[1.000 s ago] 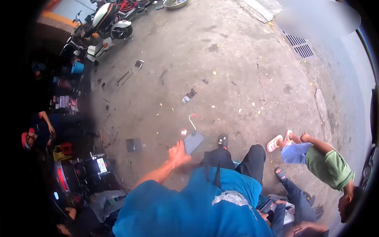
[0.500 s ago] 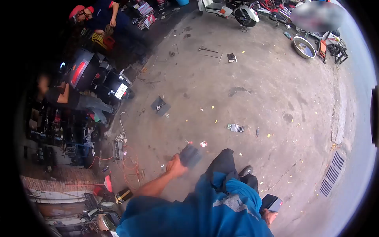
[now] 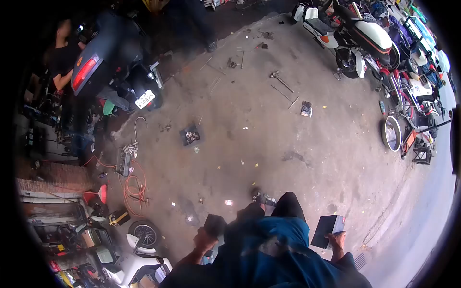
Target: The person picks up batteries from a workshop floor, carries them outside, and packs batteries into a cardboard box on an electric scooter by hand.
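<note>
My left hand is closed on a dark box-shaped thing, low in the head view beside my left leg. A larger dark grey box is in my right hand, its fingers wrapped over the near side; a small red mark shows on the box's right end. Both are held out at my sides above the concrete floor. Farther ahead lie a hammer, a thin T-shaped rod tool and a small dark case. A square dark tray holds small parts.
Parked scooters line the far right, near a metal basin. An orange hose coils at left beside a metal toolbox. A person is beside a dark scooter. A white scooter stands lower left.
My view has shifted forward and turned. Both boxes stay in my hands; the left one is nearer my body, the right one shows more fully. The person in the red cap has left view except the legs.
</note>
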A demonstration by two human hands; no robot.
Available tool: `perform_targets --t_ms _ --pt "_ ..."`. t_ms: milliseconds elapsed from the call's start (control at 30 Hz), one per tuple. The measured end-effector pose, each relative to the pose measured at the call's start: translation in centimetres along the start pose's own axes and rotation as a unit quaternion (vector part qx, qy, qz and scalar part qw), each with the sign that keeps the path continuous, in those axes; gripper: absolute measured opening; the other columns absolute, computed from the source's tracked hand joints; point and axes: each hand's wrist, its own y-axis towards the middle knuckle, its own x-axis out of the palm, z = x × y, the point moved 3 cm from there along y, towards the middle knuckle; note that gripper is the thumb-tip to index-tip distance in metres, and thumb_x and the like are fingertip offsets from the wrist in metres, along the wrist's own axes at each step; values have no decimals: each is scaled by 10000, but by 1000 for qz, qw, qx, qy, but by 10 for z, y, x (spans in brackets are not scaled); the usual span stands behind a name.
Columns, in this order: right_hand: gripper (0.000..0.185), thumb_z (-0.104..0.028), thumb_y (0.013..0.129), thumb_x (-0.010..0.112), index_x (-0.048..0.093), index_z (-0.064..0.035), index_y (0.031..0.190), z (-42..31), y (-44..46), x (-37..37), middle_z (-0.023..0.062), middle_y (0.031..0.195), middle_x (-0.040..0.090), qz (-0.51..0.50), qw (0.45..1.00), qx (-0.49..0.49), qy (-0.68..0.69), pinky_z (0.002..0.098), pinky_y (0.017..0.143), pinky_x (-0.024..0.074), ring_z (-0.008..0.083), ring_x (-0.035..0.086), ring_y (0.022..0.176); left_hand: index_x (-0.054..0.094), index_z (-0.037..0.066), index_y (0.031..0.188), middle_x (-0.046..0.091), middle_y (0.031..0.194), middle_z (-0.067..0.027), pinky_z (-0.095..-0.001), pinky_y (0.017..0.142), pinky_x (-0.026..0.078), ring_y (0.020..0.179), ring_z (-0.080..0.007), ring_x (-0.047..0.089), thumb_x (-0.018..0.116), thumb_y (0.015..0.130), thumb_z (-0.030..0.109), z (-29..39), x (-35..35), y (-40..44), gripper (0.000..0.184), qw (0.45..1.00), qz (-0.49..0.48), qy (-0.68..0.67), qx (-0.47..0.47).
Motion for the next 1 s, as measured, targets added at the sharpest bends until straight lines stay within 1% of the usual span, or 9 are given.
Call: perform_targets --t_ms 200,300,433,500,567,633,767,800,1000 --pt "886 -285 534 908 424 49 1197 -254 152 -27 270 1213 572 30 992 -108 -57 467 980 480 425 567 1168 440 -12 1232 636 1141 -192 -467 875 549 1014 -373 672 877 544 525 101 -76 86 976 993 23 -104 -46" --pt "807 -264 603 871 467 39 1232 -418 175 -71 248 1292 542 -17 983 -156 -95 459 998 497 395 550 1222 537 7 1249 613 1185 -179 -473 907 536 1068 -372 647 880 599 355 200 -177 87 813 980 70 -132 -128" --pt "941 -273 526 943 436 38 1255 -594 220 -102 231 1300 528 -34 977 -176 -113 444 1028 479 372 516 1267 537 29 1260 615 1205 -145 -473 922 526 1125 -349 622 876 565 375 272 -230 152 847 977 102 -159 -96" --pt "962 -307 506 943 411 30 1233 -666 248 -119 244 1273 510 -35 971 -204 -117 456 1049 450 393 491 1269 582 52 1216 618 1213 -147 -460 903 531 1108 -331 634 875 561 365 331 -290 172 783 965 72 -204 -147" --pt "940 -276 528 938 420 43 1245 -745 244 -153 243 1287 509 -47 963 -234 -121 443 1053 452 380 490 1280 603 62 1190 626 1206 -152 -449 891 536 1101 -323 642 874 560 361 396 -376 176 749 962 19 -223 -155" --pt "913 -238 555 939 435 65 1254 -824 247 -174 249 1308 521 -69 957 -247 -134 419 1062 451 361 479 1312 609 56 1181 646 1178 -167 -444 886 540 1088 -327 652 867 570 331 423 -400 222 718 963 45 -206 -166" --pt "793 -207 545 941 525 92 1150 -955 243 -207 258 1232 595 -30 963 -235 -129 420 980 509 362 579 1208 575 49 1193 651 1174 -166 -461 896 530 1069 -337 657 849 589 385 479 -466 326 743 963 12 -214 -164" --pt "1020 -324 487 938 401 36 1277 -980 272 -202 223 1309 494 -113 965 -184 -148 446 1061 445 377 487 1287 562 49 1194 654 1175 -160 -468 900 526 1061 -340 660 841 597 413 488 -472 364 754 966 19 -213 -144" --pt "1023 -341 494 944 414 56 1274 -1117 313 -234 242 1302 519 -91 961 -175 -193 455 1051 457 387 513 1262 541 46 1176 654 1137 -151 -485 904 518 1014 -367 663 813 632 469 580 -610 482 741 970 70 -210 -103"
